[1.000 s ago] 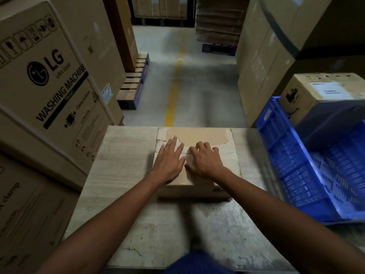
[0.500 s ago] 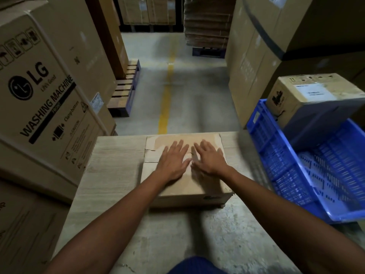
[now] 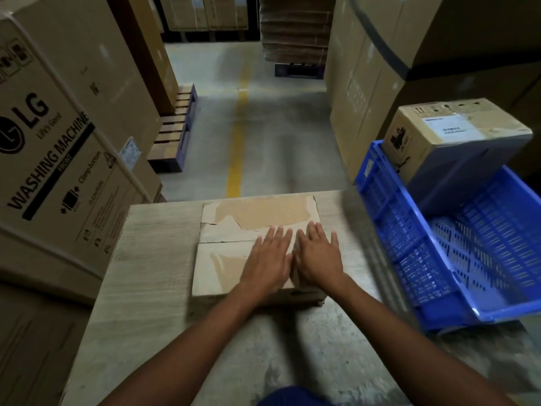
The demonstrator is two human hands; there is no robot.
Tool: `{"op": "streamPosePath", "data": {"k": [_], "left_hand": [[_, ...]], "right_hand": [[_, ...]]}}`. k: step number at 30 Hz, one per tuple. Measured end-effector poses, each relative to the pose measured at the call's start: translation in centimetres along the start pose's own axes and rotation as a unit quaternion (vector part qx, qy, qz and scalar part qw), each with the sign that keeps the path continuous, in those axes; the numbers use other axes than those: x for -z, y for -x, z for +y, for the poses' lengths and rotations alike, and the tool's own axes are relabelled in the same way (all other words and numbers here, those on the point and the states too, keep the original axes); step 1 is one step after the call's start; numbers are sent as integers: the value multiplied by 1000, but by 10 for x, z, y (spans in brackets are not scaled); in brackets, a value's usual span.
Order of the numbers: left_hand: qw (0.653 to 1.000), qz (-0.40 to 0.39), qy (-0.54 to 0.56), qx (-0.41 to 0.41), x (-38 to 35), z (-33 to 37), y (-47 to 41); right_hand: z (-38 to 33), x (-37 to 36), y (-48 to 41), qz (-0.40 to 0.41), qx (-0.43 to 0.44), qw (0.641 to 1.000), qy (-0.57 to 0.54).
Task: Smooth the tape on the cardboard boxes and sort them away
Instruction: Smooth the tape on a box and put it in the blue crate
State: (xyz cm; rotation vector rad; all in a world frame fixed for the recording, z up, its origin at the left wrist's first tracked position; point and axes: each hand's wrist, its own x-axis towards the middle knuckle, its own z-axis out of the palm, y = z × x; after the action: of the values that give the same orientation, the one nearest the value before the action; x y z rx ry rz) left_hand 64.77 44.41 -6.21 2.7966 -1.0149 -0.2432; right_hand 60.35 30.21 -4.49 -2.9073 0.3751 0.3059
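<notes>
**Both palms flat on the box at the table's far edge**

The cardboard box (image 3: 222,268) sits on the table (image 3: 146,273), right of the middle. Its far side lies about level with the table's far edge, and its right side is near the table's right edge. Bare tabletop shows to its left and on the near side. Past the far edge is open floor with a yellow line (image 3: 236,142) running away down an aisle, which has a washing machine carton (image 3: 58,148) on its left and tall cartons on its right.

The box sits square to the table. Its flap seam (image 3: 222,242) runs left to right, and a torn patch (image 3: 263,213) crosses the far part of the top. I cannot tell which side is the longer.

The left hand (image 3: 268,260) and right hand (image 3: 317,257) lie side by side on the right half of the top, palms down. The fingers are straight and slightly apart, pointing away and gripping nothing.

A blue crate (image 3: 380,206) stands tilted just right of the table. A labelled box (image 3: 456,133) rests at its far end.
</notes>
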Motion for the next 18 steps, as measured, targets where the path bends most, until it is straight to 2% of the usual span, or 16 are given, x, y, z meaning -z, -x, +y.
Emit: {"op": "streamPosePath", "data": {"k": [7, 10, 14, 18], "left_hand": [[1000, -27, 3, 7, -10, 6, 1], [1000, -14, 2, 4, -5, 4, 7], [999, 21, -11, 44, -8, 4, 36], [998, -2, -33, 62, -15, 6, 40]], "right_hand": [[1, -7, 7, -25, 12, 1000, 11], [2, -2, 10, -32, 5, 999, -15], [1, -9, 42, 1, -1, 1000, -22], [-4, -18, 53, -34, 7, 999, -27]]}}
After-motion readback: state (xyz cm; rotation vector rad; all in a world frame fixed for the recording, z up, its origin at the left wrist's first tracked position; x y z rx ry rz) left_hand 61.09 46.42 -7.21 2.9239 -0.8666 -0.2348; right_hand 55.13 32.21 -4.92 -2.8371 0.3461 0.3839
